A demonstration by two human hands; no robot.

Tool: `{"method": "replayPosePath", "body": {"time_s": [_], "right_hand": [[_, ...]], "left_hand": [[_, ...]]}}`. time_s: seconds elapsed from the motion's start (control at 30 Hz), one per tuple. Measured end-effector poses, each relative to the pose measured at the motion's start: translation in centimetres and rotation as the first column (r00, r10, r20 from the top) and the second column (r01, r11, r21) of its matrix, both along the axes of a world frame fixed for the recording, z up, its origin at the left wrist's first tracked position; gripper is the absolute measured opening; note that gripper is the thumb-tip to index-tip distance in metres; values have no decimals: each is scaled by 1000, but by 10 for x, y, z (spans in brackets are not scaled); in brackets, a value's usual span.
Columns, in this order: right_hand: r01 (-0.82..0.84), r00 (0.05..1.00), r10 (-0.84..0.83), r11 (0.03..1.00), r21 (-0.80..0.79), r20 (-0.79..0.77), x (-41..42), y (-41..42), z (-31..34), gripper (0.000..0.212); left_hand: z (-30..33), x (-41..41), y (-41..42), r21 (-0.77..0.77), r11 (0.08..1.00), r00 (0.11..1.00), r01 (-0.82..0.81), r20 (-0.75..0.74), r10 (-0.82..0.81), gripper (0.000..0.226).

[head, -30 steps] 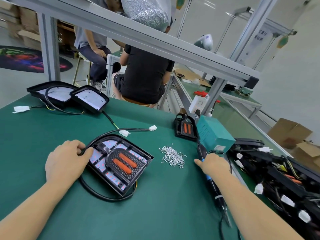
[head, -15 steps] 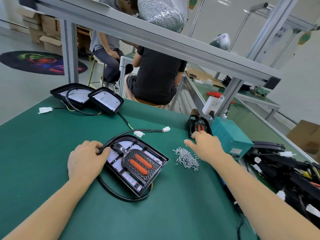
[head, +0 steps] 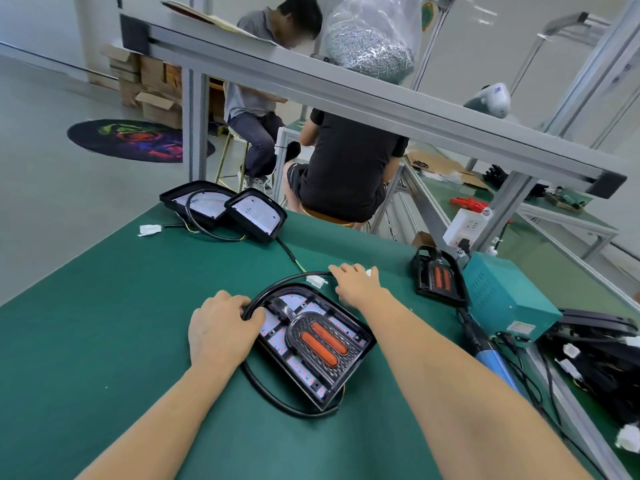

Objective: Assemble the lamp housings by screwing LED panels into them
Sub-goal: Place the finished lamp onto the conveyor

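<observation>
At frame centre, left hand (head: 221, 332) grips the black plastic lamp housing (head: 313, 344); right hand (head: 356, 284), fingers spread, covers its white connector. Snagging the cable could shift the housing.

Bright, even overhead light; soft shadows, wide-angle edge bending.
</observation>
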State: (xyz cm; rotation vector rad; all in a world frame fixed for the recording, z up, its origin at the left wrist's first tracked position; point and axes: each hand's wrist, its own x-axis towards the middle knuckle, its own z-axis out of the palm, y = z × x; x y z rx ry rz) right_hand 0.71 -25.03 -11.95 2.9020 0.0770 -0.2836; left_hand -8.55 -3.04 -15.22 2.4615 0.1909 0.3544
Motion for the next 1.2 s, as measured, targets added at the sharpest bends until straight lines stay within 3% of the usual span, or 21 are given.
{"method": "replayPosePath", "body": {"time_s": [0.07,0.27,0.37,0.47,0.57,0.73,0.83,0.93,1.03,1.13,1.2], "right_hand": [[18,1000,-18,1000,22,9,5,3,-4,50],[-46,967,58,998,-53,249,1,8,10,25],[-84,962,41,986,147,272,-11,13,33,22],[-5,995,-35,923,384,97,-29,14,53,27],[158,986,-94,812,562,-141,-53,8,57,28],[211,966,-24,641,738,-256,-89,0,43,38],[340,926,5,427,838,-379,-101,3,38,33],[381,915,11,306,872,-403,-108,4,35,30],[325,946,-67,225,918,-318,-115,7,32,28],[269,961,-110,147,952,-255,-123,7,30,18],[210,970,-140,54,976,-201,-128,6,30,19]], "left_hand": [[-1,1,0,11,1000,1000,3,-3,-3,28],[-3,4,0,45,999,1000,-1,-11,2,30],[-5,4,-1,54,998,1000,-13,-3,13,30],[-5,4,-1,61,998,1000,-23,4,23,31],[-5,4,-2,80,997,1000,-17,4,17,31],[-2,2,-1,110,994,1000,2,-9,-1,29],[0,1,-1,118,993,1000,8,-2,-8,29],[2,-1,-1,103,994,1000,19,-1,-19,31],[6,-2,1,90,994,998,67,-20,-66,28],[5,0,2,-79,986,989,148,-21,-150,27],[7,0,-2,-437,880,978,187,-3,-210,20]]}}
